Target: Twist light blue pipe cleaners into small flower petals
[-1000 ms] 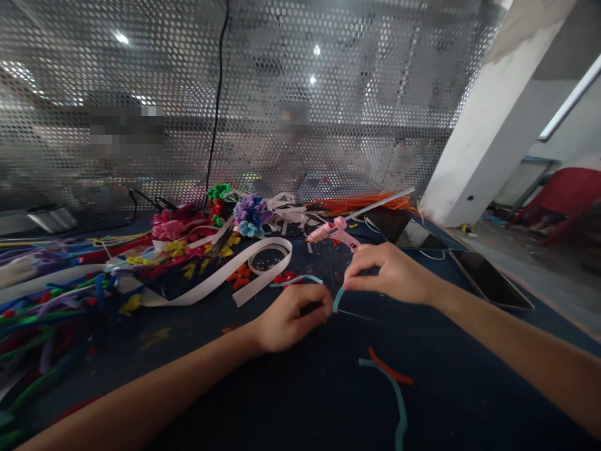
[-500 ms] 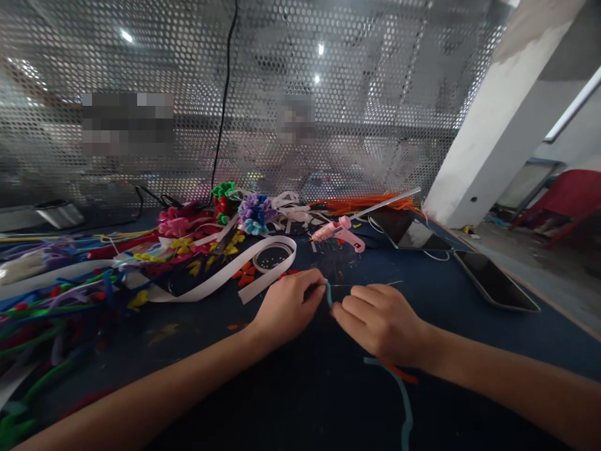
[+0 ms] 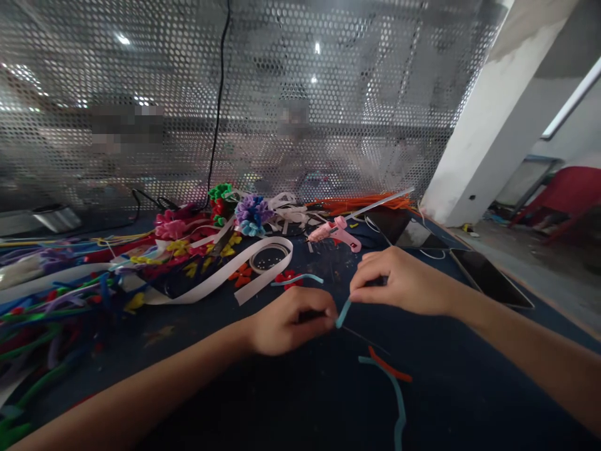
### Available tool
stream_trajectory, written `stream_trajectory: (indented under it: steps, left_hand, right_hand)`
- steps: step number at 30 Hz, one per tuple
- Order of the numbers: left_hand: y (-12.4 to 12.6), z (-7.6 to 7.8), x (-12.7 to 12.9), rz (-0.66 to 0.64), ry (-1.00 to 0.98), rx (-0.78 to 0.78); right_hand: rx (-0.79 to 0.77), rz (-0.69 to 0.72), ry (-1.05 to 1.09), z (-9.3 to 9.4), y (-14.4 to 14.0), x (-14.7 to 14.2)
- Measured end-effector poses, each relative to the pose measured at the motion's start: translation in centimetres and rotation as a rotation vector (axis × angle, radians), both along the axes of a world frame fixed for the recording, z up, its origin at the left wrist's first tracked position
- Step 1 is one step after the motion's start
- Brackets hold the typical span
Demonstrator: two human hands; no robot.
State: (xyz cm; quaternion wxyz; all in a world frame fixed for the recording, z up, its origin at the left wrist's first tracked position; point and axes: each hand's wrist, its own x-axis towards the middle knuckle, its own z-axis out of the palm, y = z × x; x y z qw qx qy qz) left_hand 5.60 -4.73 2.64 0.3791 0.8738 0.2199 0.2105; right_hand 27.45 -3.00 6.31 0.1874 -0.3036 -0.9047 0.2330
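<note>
My left hand [image 3: 288, 322] rests on the dark blue table [image 3: 300, 401], fingers closed around one end of a short teal pipe cleaner [image 3: 342, 313] and a thin wire. My right hand [image 3: 399, 282] pinches the other end of that teal piece, just up and to the right of the left hand. The two hands are a few centimetres apart. A longer teal pipe cleaner [image 3: 397, 401] and a red one [image 3: 389, 369] lie loose on the table right below my hands.
A pink glue gun [image 3: 335, 233] lies beyond my hands. White ribbon [image 3: 220, 279], pipe-cleaner flowers [image 3: 251, 213] and heaps of coloured pipe cleaners [image 3: 51, 300] crowd the left. Two tablets [image 3: 488, 279] lie at right. A perforated metal screen [image 3: 300, 106] backs the table.
My right hand, which had dropped close in front of the left half a second ago, has lifted back up and right, drawing the teal piece out between the hands.
</note>
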Motion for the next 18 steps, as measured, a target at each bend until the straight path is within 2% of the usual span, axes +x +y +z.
stream_trajectory:
  steps: [3,7,9,11,14,16,18]
  left_hand:
    - [-0.2,-0.3,0.0,0.099,-0.130,-0.223]
    - [-0.5,-0.8,0.4,0.248,-0.288,-0.472]
    - [-0.4,-1.0,0.6,0.330,-0.330,-0.566]
    - [0.0,-1.2,0.7,0.410,-0.339,-0.611]
    - [0.6,-1.3,0.6,0.524,-0.272,-0.558]
    - [0.6,-1.4,0.6,0.570,-0.175,-0.401]
    - [0.2,-1.4,0.7,0.598,-0.057,-0.157]
  right_hand:
    - [-0.142,-0.025,0.064,-0.5,1.0,0.1]
    - [-0.216,-0.071,0.105,-2.1,1.8,-0.3]
    - [-0.170,-0.100,0.119,-2.8,1.7,-0.7]
    - [-0.025,-0.117,0.107,-3.5,1.2,-1.0]
    - [0.302,-0.103,-0.018,-4.5,-0.1,-1.8]
    - [0.496,-0.090,-0.118,-5.1,-1.2,-2.3]
    - [0.613,-0.090,-0.180,-5.6,-2.3,-2.8]
